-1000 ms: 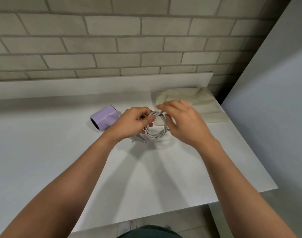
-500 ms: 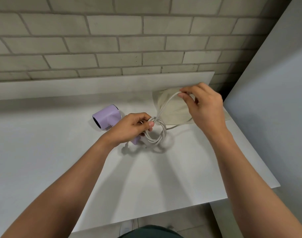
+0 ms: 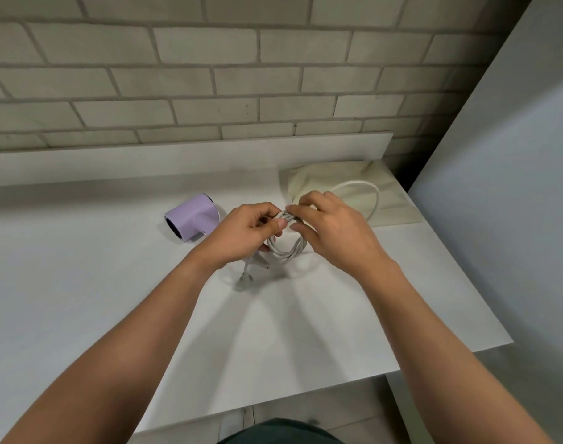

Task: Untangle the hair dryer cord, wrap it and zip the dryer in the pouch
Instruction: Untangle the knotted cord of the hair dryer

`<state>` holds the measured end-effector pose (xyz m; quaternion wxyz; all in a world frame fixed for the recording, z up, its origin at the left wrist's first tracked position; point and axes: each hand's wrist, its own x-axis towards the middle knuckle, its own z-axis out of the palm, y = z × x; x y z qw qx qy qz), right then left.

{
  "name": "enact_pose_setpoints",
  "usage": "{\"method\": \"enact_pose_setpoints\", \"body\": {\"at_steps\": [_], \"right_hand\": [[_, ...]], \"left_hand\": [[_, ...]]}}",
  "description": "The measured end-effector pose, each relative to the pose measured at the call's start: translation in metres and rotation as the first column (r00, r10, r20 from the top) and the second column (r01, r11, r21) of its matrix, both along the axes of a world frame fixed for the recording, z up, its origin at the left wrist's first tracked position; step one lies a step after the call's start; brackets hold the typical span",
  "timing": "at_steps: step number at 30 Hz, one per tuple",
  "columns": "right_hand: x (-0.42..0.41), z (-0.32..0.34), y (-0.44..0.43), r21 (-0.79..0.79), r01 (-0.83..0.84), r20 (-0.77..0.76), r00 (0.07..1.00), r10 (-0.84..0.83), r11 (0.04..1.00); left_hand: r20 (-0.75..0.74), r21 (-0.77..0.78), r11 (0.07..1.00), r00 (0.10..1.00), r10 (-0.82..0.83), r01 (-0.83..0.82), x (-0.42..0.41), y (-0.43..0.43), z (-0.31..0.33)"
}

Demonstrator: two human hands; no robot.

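Observation:
A lilac hair dryer point(image 3: 193, 221) lies on the white table point(image 3: 81, 283), its barrel end facing front-left. Its white cord point(image 3: 288, 249) is gathered into a small coil of several loops just right of the dryer. My left hand point(image 3: 244, 232) pinches the top of the coil between thumb and fingers. My right hand point(image 3: 328, 229) meets it at the same spot and holds the cord's free length, which arcs out in a wide loop point(image 3: 366, 190) over the cream fabric pouch point(image 3: 392, 200). The plug point(image 3: 245, 277) hangs below the coil on the table.
The pouch lies flat at the table's back right corner. A brick wall point(image 3: 209, 75) and a low white backsplash point(image 3: 145, 158) close off the far side. A grey panel point(image 3: 514, 187) stands close on the right. The table's front edge is near my body.
My right hand, which had pulled the cord up and out over the pouch, has come back down to the coil beside my left hand, laying another loop on it.

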<state>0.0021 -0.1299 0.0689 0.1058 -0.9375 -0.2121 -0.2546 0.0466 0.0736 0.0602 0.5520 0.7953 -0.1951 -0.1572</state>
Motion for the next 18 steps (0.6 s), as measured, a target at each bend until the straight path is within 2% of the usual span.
{"method": "enact_pose_setpoints", "body": {"at_steps": [4, 6, 9, 11, 15, 18], "right_hand": [[0.003, -0.002, -0.003, 0.077, 0.027, 0.041, 0.999, -0.030, 0.997], [0.004, 0.002, -0.009, 0.224, 0.040, 0.039, 0.998, -0.050, 0.974], [0.010, 0.014, -0.023, 0.457, 0.100, 0.052, 0.989, -0.139, 0.884], [0.013, 0.022, -0.031, 0.528, 0.148, 0.030, 0.981, -0.193, 0.836], [0.017, 0.025, -0.040, 0.490, 0.237, -0.049, 0.968, -0.245, 0.839], [0.017, 0.020, -0.044, 0.317, 0.365, -0.120, 0.931, -0.345, 0.875]], "left_hand": [[-0.008, 0.011, 1.000, 1.000, -0.017, 0.017, -0.002, 0.003, 0.003], [-0.031, 0.021, 0.999, 0.999, -0.025, 0.026, -0.002, 0.008, 0.001], [-0.067, 0.043, 0.998, 0.997, -0.032, 0.035, -0.005, 0.014, -0.004], [-0.067, 0.061, 0.997, 0.997, -0.035, 0.039, -0.008, 0.013, -0.006], [-0.051, 0.073, 0.997, 0.999, -0.017, 0.021, -0.009, 0.007, -0.006], [-0.052, 0.091, 0.996, 0.999, 0.010, -0.005, -0.007, 0.005, -0.005]]}}
